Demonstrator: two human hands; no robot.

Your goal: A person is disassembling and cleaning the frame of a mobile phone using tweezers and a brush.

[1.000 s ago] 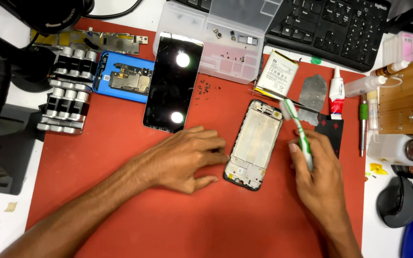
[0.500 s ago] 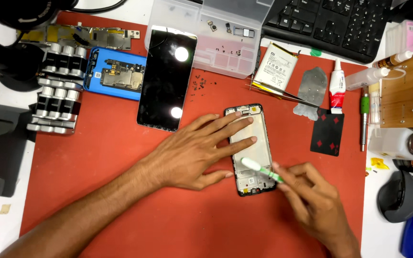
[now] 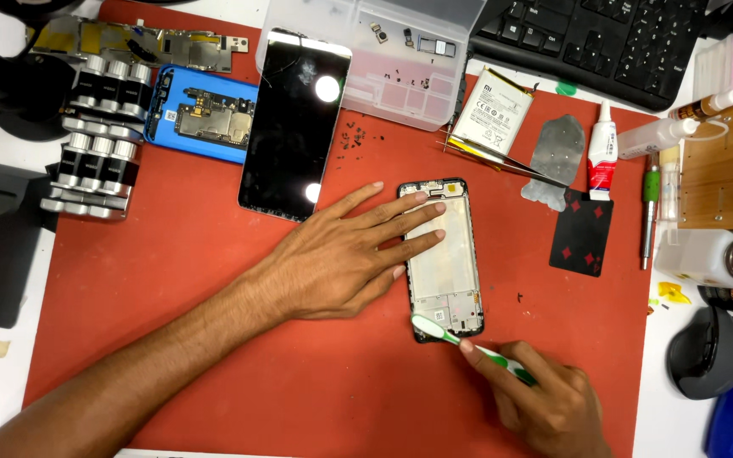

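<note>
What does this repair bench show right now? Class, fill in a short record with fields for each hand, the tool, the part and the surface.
Left hand: flat, fingers pressing on the phone frame
Right hand: gripping a toothbrush
Toothbrush: bristle head at the frame's near end
Surface: red mat
Nearby: black screen panel, battery, playing card

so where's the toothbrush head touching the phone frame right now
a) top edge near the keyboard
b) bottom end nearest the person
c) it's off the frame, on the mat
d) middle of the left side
b: the right hand holds the green and white toothbrush with its head on the bottom end of the phone frame, while the left hand lies flat on the frame's upper part.
</note>
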